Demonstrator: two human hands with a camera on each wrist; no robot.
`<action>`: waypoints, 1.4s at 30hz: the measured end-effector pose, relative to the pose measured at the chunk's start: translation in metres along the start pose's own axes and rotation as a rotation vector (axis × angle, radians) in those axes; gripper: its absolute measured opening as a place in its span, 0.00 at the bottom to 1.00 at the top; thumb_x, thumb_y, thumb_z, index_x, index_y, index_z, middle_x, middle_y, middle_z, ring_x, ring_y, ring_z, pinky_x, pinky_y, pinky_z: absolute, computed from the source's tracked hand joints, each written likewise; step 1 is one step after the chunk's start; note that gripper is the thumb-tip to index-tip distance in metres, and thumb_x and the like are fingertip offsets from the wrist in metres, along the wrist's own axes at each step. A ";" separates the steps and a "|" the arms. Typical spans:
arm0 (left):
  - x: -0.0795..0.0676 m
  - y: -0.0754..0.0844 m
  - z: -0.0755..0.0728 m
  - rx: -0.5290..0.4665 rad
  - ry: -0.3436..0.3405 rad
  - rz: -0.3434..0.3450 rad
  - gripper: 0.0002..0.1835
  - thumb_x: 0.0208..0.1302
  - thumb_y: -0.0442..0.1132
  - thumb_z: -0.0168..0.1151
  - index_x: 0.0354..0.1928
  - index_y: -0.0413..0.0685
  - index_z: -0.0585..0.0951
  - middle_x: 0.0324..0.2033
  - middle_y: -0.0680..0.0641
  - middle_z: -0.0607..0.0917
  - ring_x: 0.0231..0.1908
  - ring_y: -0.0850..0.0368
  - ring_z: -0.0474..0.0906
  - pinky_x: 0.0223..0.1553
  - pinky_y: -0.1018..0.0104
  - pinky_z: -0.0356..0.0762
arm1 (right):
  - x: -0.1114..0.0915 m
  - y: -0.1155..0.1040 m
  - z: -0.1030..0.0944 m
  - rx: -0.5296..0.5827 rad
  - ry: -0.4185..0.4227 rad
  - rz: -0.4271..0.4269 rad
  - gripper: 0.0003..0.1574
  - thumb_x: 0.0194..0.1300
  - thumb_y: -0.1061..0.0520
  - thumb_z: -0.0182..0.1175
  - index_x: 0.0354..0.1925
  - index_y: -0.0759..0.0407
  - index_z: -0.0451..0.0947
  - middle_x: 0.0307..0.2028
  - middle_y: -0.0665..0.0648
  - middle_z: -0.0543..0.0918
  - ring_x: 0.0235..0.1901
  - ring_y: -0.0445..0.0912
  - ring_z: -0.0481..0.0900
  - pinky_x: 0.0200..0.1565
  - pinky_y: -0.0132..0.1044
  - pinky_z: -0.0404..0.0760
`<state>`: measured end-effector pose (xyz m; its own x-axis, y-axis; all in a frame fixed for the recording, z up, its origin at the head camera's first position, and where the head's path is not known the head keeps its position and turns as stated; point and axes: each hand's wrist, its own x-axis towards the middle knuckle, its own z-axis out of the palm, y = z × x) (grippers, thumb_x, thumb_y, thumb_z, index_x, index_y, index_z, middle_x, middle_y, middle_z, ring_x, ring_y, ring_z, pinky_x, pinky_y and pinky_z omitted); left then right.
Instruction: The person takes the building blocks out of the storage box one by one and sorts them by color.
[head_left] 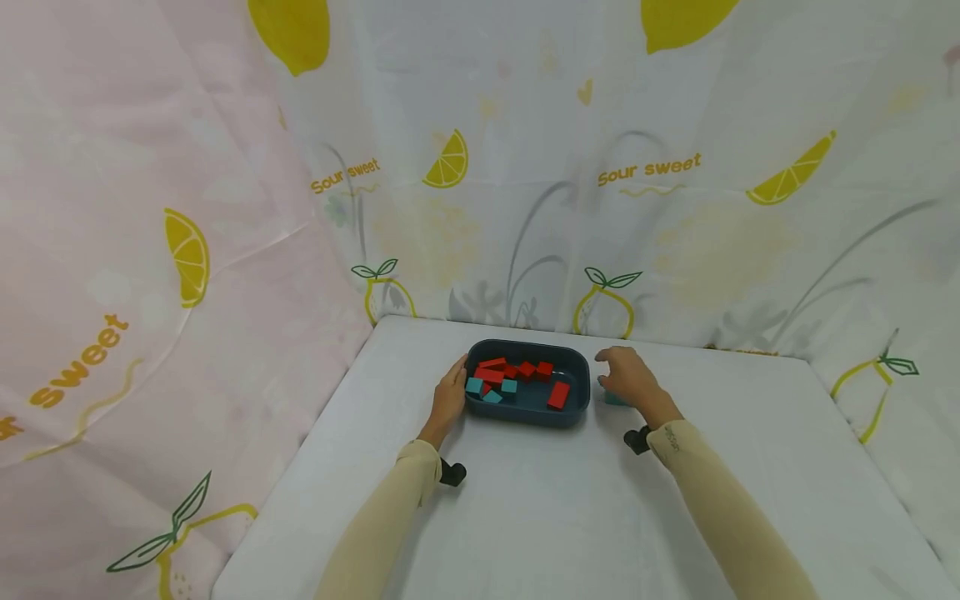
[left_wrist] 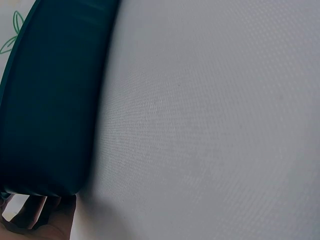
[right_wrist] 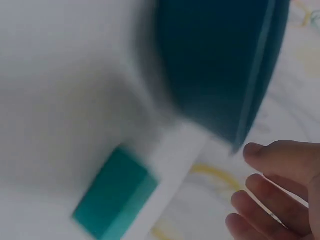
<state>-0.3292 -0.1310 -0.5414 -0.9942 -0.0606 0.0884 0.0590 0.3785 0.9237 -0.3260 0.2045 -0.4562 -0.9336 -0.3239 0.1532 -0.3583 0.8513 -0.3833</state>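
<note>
A dark blue-green rectangular tray (head_left: 528, 414) sits on the table with red blocks (head_left: 558, 396) and teal blocks (head_left: 509, 387) inside, mostly toward its left half. My left hand (head_left: 448, 394) rests against the tray's left end; in the left wrist view its fingers (left_wrist: 62, 220) lie along the end wall. Just right of the tray hovers my right hand (head_left: 628, 377), fingers apart and loosely bent, holding nothing. A teal block (right_wrist: 117, 195) lies on the table beneath it, partly hidden by the hand in the head view.
The white-covered table (head_left: 517, 517) runs back to a lemon-printed cloth (head_left: 495, 208) hanging behind. Another printed cloth (head_left: 247, 350) borders the left side. A dark strap piece (head_left: 637, 439) shows at the right wrist, and a similar one (head_left: 453, 473) at the left.
</note>
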 end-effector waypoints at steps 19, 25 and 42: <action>-0.001 0.003 0.001 0.015 0.015 -0.008 0.23 0.79 0.43 0.41 0.71 0.51 0.67 0.69 0.46 0.68 0.70 0.48 0.60 0.70 0.51 0.55 | 0.049 -0.097 0.067 0.184 -0.045 -0.224 0.23 0.58 0.64 0.69 0.51 0.73 0.79 0.47 0.67 0.83 0.42 0.55 0.82 0.47 0.48 0.82; -0.001 0.004 0.002 0.041 0.016 0.021 0.23 0.79 0.41 0.41 0.71 0.49 0.67 0.68 0.45 0.68 0.69 0.47 0.61 0.70 0.51 0.56 | 0.052 -0.098 0.083 0.181 -0.084 -0.168 0.24 0.56 0.64 0.71 0.51 0.71 0.80 0.47 0.64 0.84 0.42 0.53 0.83 0.48 0.45 0.82; -0.002 0.001 -0.002 0.010 0.004 0.007 0.23 0.79 0.44 0.41 0.72 0.52 0.67 0.69 0.47 0.68 0.70 0.48 0.59 0.70 0.51 0.55 | 0.057 -0.097 0.101 0.174 -0.114 -0.085 0.21 0.56 0.67 0.69 0.49 0.70 0.82 0.47 0.64 0.84 0.49 0.55 0.81 0.51 0.47 0.81</action>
<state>-0.3268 -0.1324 -0.5399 -0.9935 -0.0614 0.0964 0.0652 0.3880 0.9193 -0.3452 0.0620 -0.5021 -0.8912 -0.4444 0.0912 -0.4219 0.7380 -0.5266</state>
